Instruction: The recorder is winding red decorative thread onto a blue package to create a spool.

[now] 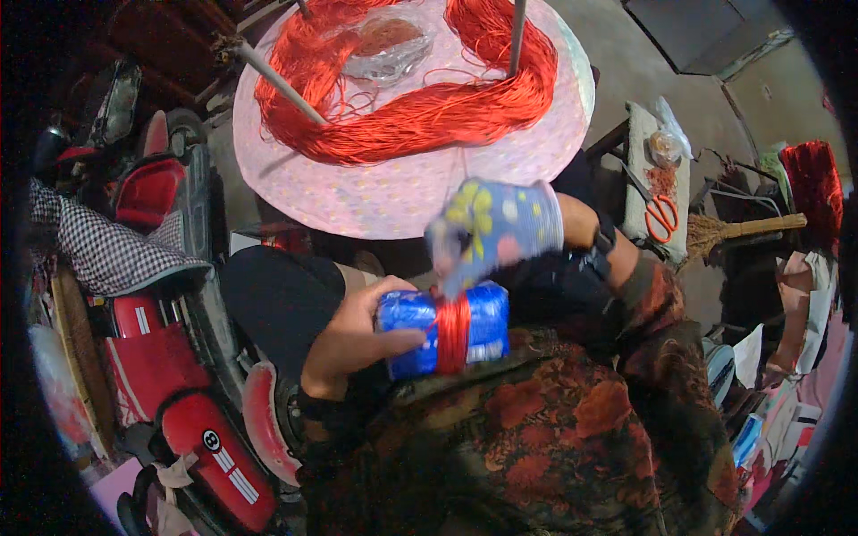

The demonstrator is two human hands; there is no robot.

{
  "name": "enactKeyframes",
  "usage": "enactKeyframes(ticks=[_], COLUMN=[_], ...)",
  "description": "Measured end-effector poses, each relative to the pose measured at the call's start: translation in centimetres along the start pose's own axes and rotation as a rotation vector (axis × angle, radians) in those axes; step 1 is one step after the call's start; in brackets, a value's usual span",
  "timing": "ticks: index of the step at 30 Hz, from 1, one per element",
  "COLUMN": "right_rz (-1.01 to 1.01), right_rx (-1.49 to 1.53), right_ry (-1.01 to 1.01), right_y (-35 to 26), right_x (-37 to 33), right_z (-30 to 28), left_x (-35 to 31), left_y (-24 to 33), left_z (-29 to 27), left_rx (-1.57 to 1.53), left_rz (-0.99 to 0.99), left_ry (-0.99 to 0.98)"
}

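Note:
Bare and wrapped round its left end, my left hand (356, 335) grips a blue plastic-wrapped block (489, 314) above my lap, thumb across the front. Several turns of red cord (453, 338) run side by side around the block's middle. My right hand (496, 228), in a blue glove with a flower pattern, is just above the block's top edge. Its fingers are pinched together at the red cord, somewhat smeared by motion. Beyond the hands, a large skein of red cord (402, 136) lies looped around upright posts on a round table (331, 198) with a pink cover.
A clear plastic bag (386, 54) sits inside the skein. Orange-handled scissors (661, 219) lie on a bench (636, 174) at the right, near a straw broom (742, 225). At the left stands a red and black scooter (219, 460) with a checked cloth (125, 246) nearby.

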State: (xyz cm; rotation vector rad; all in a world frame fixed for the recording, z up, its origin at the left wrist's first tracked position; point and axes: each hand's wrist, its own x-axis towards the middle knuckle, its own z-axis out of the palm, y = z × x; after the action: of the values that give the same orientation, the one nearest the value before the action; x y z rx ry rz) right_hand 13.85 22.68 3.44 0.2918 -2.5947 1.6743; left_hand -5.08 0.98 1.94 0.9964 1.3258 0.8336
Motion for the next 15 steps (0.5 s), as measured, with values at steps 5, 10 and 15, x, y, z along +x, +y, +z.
enactKeyframes(ticks=[5,10,15], right_rz=[0.313,0.24,-0.005], right_rx=[0.236,0.041,-0.407], right_ry=[0.323,0.219,0.045], right_y=[2.9,0.6,-3.2], right_x=[-2.0,-3.0,-1.8], right_z=[0.3,4.5,3.1], left_x=[-2.2,-1.5,-0.2], left_y=[-0.5,0.1,0.9], left_z=[-2.0,-2.0,0.1], left_rx=[-0.767,-1.13,0.123], left_rz=[0.264,0.453,0.117], left_ry=[0.019,0.494,0.661])
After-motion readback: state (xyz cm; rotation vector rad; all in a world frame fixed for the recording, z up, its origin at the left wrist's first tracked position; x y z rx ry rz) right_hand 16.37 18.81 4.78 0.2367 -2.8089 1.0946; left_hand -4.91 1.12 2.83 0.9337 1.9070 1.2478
